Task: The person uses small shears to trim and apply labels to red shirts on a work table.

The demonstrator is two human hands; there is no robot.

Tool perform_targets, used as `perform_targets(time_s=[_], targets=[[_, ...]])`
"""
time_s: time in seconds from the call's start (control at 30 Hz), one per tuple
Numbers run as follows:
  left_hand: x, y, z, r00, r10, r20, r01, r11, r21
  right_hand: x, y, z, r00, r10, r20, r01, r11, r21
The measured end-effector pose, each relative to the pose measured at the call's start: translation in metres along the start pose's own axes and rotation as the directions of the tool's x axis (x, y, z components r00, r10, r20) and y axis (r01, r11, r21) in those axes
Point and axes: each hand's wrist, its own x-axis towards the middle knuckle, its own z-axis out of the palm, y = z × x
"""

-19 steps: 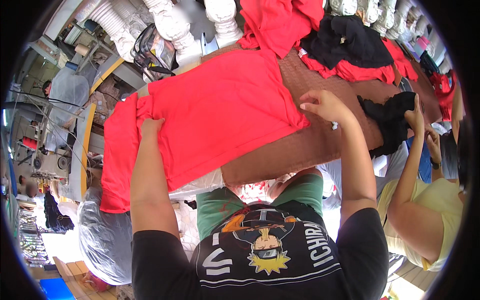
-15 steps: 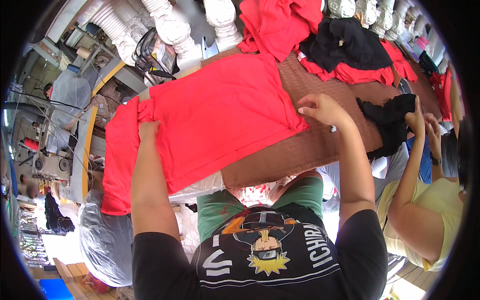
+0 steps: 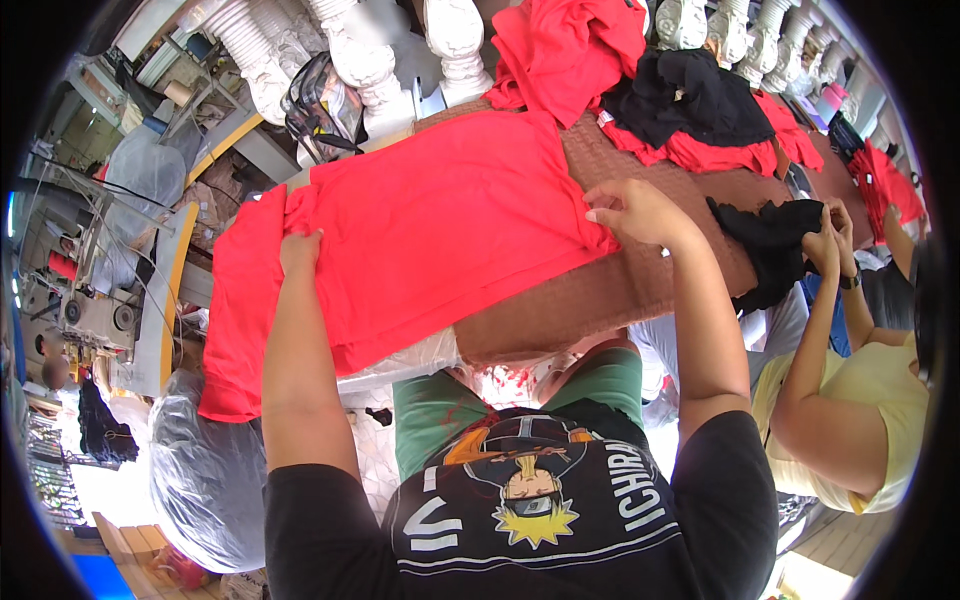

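Observation:
A large red garment (image 3: 440, 220) lies spread flat, its left part folded and draping over the near edge of the brown-covered table (image 3: 560, 310). My left hand (image 3: 300, 252) is closed on the bunched fold at the garment's left side, its fingertips partly hidden by cloth. At the opposite side, my right hand (image 3: 645, 213) reaches the garment's right edge. Its thumb and index finger are curved, with a small gap between them, and the fingertips come over the red cloth. Whether they press on it is hard to see.
Crumpled red cloth (image 3: 570, 60) and a black garment (image 3: 690, 95) lie at the far side. To the right, a co-worker in a yellow top (image 3: 850, 410) handles black cloth (image 3: 765, 240). White balusters (image 3: 455, 45) line the back; a sewing machine (image 3: 100, 315) stands left.
My right hand has shifted slightly left, bringing its fingertips over the garment's right edge. My left hand keeps its hold on the fold. The co-worker's hands have come together at the black cloth.

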Motion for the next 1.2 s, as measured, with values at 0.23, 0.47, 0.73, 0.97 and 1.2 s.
perform_targets(time_s=[0.23, 0.47, 0.73, 0.97, 1.2], targets=[[-0.030, 0.077, -0.067, 0.972, 0.071, -0.224, -0.066, 0.997, 0.029, 0.003, -0.038, -0.002, 0.997, -0.071, 0.009, 0.072, 0.993, -0.098], [-0.194, 0.228, -0.113, 0.471, 0.852, -0.228, -0.808, 0.312, -0.501, 0.007, -0.139, 0.028, 0.690, -0.629, -0.359, 0.630, 0.766, -0.131], [-0.176, 0.209, -0.164, 0.599, 0.799, -0.048, -0.710, 0.502, -0.495, 0.022, -0.119, 0.003, 0.911, -0.392, -0.127, 0.276, 0.810, -0.517], [-0.122, 0.185, -0.225, 0.698, 0.686, -0.203, -0.679, 0.725, 0.116, 0.023, -0.150, -0.070, 0.713, -0.444, -0.543, 0.006, 0.778, -0.628], [-0.059, 0.158, -0.322, 0.708, 0.507, -0.492, -0.356, 0.857, 0.371, -0.018, -0.228, -0.079, 0.742, -0.425, -0.518, 0.482, 0.876, -0.028]])
